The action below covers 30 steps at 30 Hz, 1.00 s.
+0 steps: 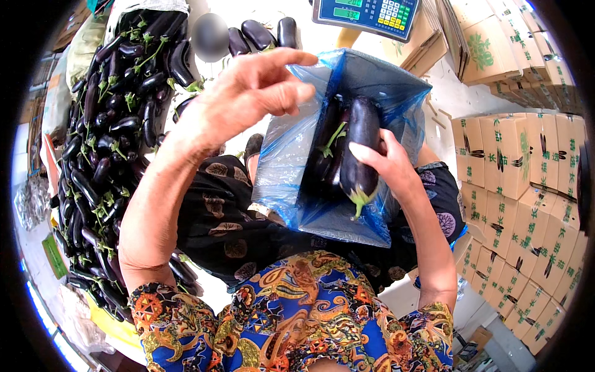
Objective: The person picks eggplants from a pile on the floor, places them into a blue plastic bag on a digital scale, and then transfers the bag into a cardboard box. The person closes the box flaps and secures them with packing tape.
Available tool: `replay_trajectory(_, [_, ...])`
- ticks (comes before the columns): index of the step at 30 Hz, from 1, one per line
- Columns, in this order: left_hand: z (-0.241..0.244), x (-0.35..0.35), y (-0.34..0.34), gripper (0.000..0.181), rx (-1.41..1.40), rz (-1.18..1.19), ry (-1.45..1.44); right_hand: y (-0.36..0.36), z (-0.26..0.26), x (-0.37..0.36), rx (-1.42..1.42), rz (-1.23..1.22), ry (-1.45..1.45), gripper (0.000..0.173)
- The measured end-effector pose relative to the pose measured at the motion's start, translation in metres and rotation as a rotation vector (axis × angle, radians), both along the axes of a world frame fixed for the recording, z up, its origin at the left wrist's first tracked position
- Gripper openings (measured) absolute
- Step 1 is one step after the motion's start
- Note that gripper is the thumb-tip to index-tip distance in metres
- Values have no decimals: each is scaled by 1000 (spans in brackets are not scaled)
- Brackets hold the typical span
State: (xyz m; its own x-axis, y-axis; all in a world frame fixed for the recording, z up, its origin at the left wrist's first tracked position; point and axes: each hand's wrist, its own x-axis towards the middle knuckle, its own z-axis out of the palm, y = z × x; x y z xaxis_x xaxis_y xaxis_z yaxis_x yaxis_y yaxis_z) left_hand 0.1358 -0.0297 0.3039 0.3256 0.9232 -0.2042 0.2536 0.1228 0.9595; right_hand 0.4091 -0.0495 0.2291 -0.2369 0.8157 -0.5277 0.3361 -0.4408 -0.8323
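Observation:
My right hand [390,162] grips a dark purple eggplant [360,144] over the mouth of a cardboard box lined with blue plastic film [283,158]. The green stem end of that eggplant points towards me. Deeper in the box lie more eggplants [325,158], one with a long green stem; how many is hidden. My left hand [269,83] is raised over the box's far left corner, fingers apart and holding nothing. The box sits between my knees, over the patterned dark cloth [232,209] on my legs.
To my left is a long heap of eggplants [107,139]. Several loose eggplants [258,35] lie ahead on the white floor. A digital scale [367,16] stands beyond the box. Flattened cartons [418,46] and stacked printed cartons [516,200] line the right side.

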Motion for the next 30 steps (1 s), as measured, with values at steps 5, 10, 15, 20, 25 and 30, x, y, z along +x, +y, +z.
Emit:
replay_trajectory(5, [3, -5, -1, 49, 5, 6, -11, 38, -83, -22, 4, 7, -174, 71])
replay_trajectory(10, [4, -6, 0, 44, 58, -29, 1, 30, -138, -39, 80, 66, -199, 89])
replay_trajectory(15, [9, -43, 4, 46, 109, 103, 24, 8, -115, -29, -37, 121, 19, 104])
replay_trajectory(20, [-47, -105, 11, 44, -114, 341, -160, 5, -122, -26, 27, 142, -96, 110])
replay_trajectory(25, [-170, -181, -60, 42, -321, 831, -152, -5, -124, -38, 172, 55, -234, 104])
replay_trajectory(30, [-307, -202, -203, 19, -538, 1019, 84, -4, -104, -53, 174, 148, -418, 92])
